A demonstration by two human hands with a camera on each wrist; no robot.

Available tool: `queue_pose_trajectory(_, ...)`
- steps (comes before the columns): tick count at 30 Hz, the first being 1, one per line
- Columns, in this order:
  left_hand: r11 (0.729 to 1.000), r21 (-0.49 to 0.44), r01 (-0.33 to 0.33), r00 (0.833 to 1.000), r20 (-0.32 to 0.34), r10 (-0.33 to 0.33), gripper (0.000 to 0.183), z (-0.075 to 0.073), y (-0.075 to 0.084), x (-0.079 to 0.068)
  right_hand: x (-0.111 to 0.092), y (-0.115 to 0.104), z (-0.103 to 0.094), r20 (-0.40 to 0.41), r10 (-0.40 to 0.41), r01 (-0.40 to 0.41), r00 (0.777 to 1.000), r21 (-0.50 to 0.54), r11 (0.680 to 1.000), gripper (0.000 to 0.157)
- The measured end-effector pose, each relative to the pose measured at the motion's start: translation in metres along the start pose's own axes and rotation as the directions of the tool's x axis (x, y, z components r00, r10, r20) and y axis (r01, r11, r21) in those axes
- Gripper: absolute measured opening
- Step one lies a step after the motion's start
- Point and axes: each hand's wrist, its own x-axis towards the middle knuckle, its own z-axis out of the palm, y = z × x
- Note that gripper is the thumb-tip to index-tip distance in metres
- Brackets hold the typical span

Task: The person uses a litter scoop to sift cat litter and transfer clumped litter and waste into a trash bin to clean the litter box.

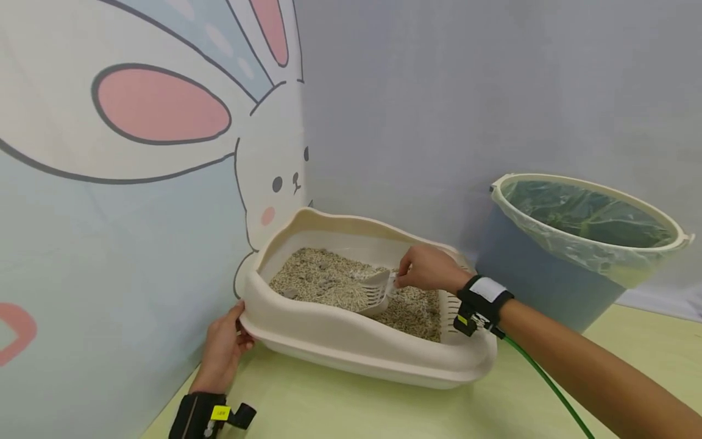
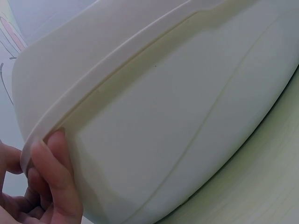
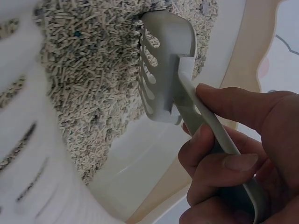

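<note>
A cream-coloured litter box [image 1: 351, 332] stands on the floor, with pellet litter [image 1: 309, 268] and some greyish clumps inside. My right hand [image 1: 430, 268] grips the handle of a slotted litter scoop [image 1: 379, 292] over the middle of the box. In the right wrist view the fingers curl round the scoop's handle [image 3: 217, 126], and the scoop's head [image 3: 168, 65] dips into the litter. At the box's near left corner, my left hand [image 1: 222, 347] holds the outer rim. The left wrist view has its fingertips [image 2: 49, 161] hooked under the rim's lip [image 2: 100, 84].
Right of the litter box stands a blue-grey bin [image 1: 540, 274] lined with a clear plastic bag [image 1: 592, 213]. A wall with a rabbit picture [image 1: 280, 152] lies close on the left, a plain grey wall [image 1: 406, 122] behind. A green cable [image 1: 548, 381] trails from the right wrist.
</note>
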Motion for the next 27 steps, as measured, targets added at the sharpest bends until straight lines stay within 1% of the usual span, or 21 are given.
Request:
queue_pose_trajectory(6, 1.000, -0.015, -0.008, 1.000, 0.006, 0.008, 0.050, 0.001, -0.001, 0.001, 0.010, -0.003, 0.004, -0.015, 0.004, -0.004, 1.000, -0.024, 1.000, 0.011)
queue_pose_trajectory(13, 1.000, -0.019, -0.005, 1.000, -0.001, 0.005, 0.049, 0.001, -0.001, 0.001, 0.017, -0.003, 0.011, -0.036, -0.001, 0.001, 0.999, 0.003, 1.000, 0.011)
queue_pose_trajectory(17, 1.000, -0.021, 0.001, 1.000, 0.001, -0.001, 0.047, 0.000, -0.001, 0.000, 0.024, -0.001, 0.016, -0.049, -0.006, 0.008, 0.999, 0.038, 0.999, 0.011)
queue_pose_trajectory(19, 1.000, -0.021, 0.007, 1.000, 0.003, -0.007, 0.046, -0.001, 0.000, 0.000, 0.027, -0.001, 0.019, -0.059, -0.007, 0.009, 0.998, 0.037, 0.999, 0.011)
queue_pose_trajectory(22, 1.000, -0.023, 0.016, 1.000, 0.002, -0.016, 0.045, -0.001, 0.000, 0.000, 0.032, -0.003, 0.024, -0.073, 0.005, -0.004, 0.997, 0.012, 1.000, 0.013)
queue_pose_trajectory(25, 0.999, -0.030, 0.020, 1.000, -0.004, -0.020, 0.043, 0.000, 0.001, 0.001, 0.037, -0.007, 0.027, -0.074, 0.001, 0.001, 0.997, 0.024, 1.000, 0.014)
queue_pose_trajectory(27, 0.999, -0.040, 0.012, 1.000, -0.014, -0.013, 0.043, 0.001, 0.001, 0.001, 0.041, -0.009, 0.029, -0.072, -0.010, 0.013, 0.997, 0.050, 0.999, 0.014)
